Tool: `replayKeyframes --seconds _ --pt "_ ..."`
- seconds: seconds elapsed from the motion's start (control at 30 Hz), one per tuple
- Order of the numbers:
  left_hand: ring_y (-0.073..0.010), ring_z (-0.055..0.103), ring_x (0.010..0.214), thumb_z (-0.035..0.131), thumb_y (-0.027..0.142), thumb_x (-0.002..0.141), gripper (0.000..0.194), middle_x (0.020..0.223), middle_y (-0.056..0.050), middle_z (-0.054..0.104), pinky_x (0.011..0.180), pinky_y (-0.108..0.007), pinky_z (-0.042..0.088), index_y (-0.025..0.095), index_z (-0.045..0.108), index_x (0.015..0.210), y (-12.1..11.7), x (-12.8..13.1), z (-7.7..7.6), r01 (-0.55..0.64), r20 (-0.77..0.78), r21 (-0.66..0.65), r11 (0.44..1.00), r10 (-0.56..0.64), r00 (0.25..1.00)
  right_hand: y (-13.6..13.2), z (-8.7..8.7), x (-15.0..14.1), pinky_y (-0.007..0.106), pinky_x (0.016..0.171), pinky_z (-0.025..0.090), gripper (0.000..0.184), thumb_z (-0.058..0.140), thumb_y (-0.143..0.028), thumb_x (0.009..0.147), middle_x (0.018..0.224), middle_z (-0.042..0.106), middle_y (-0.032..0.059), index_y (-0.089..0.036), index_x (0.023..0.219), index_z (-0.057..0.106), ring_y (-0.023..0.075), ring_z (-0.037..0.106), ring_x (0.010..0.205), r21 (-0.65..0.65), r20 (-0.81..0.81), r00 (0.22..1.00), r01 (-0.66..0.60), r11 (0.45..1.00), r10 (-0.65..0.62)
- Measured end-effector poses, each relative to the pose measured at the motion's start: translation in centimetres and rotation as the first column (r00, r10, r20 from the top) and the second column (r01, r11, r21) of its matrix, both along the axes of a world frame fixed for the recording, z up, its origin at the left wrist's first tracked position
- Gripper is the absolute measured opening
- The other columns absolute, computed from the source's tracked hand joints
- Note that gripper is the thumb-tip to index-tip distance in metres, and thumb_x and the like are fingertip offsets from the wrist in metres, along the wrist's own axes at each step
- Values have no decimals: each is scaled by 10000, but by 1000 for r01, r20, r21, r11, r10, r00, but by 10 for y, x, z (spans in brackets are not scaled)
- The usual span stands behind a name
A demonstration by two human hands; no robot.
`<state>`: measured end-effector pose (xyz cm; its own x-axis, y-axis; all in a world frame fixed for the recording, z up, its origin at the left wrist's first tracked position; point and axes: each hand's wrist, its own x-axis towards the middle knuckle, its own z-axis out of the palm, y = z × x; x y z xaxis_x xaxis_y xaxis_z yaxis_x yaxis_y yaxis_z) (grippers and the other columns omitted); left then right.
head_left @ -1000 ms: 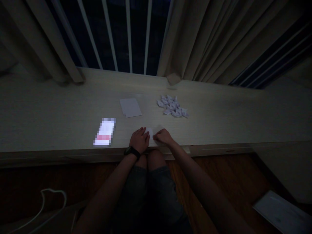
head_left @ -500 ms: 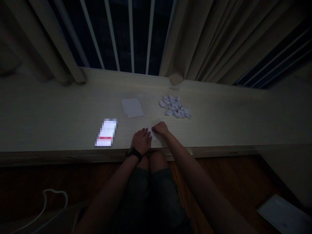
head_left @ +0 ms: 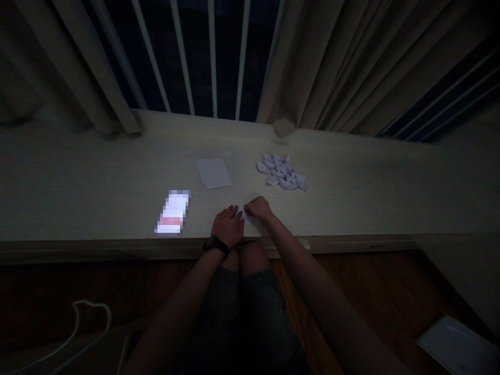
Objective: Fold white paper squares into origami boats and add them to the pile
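Observation:
A small piece of white paper (head_left: 247, 218) lies near the front edge of the ledge, mostly covered by my hands. My left hand (head_left: 227, 227), with a dark watch at its wrist, rests flat with fingers stretched out beside and partly over the paper. On the other side, my right hand (head_left: 259, 209) is closed, its fingertips pinching the paper's edge. Beyond it sits a cluster of small folded paper pieces (head_left: 281, 171). A stack of square white sheets (head_left: 214, 173) lies farther back, to the left of the cluster.
A bright, pixelated phone-like screen (head_left: 173, 213) lies on the pale ledge (head_left: 351, 192) at the left. Curtains (head_left: 336, 62) and a barred window stand behind. A white cable (head_left: 91, 303) hangs at lower left; a pale flat object (head_left: 457, 344) is low at right.
The view has shifted very slightly. Both hands stay in nearly the same place, the left flat and the right pinching the paper.

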<state>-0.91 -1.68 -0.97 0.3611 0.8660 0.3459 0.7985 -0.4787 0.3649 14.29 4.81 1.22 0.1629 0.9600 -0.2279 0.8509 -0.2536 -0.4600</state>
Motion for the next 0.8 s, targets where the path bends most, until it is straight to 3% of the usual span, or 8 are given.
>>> replayKeyframes --seconds 0.2,0.47,0.63,0.8 --pt "-255 454 1245 449 302 885 329 1314 -106 545 1039 -451 342 187 631 1133 1 0 -2 0 -7 9 1000 0 1000 -30 0 9 208 521 367 215 564 -275 677 562 658 74 -135 615 715 150 600 563 13 -68 994 -83 996 84" --pt "-240 453 1246 468 311 880 344 1329 -93 534 1051 -423 344 186 610 1168 4 -3 -4 18 11 -17 1000 -18 1000 -57 -5 26 224 488 338 212 563 -270 668 512 626 68 -125 576 686 142 549 492 -15 -118 990 -79 997 77" --pt "-246 459 1226 517 326 860 408 1297 -84 555 1044 -414 350 202 555 1246 7 -6 -3 24 27 -44 999 -23 999 -64 -17 33 209 436 315 234 555 -298 694 480 590 37 -127 564 648 105 494 415 59 -307 950 -47 997 63" --pt "-235 546 1052 682 314 732 511 1128 -82 594 958 -377 428 227 581 1225 10 -8 -2 3 137 -86 996 9 991 -68 -29 35 196 437 354 269 534 -342 731 541 622 36 -131 611 651 99 516 429 140 -495 867 6 990 65"
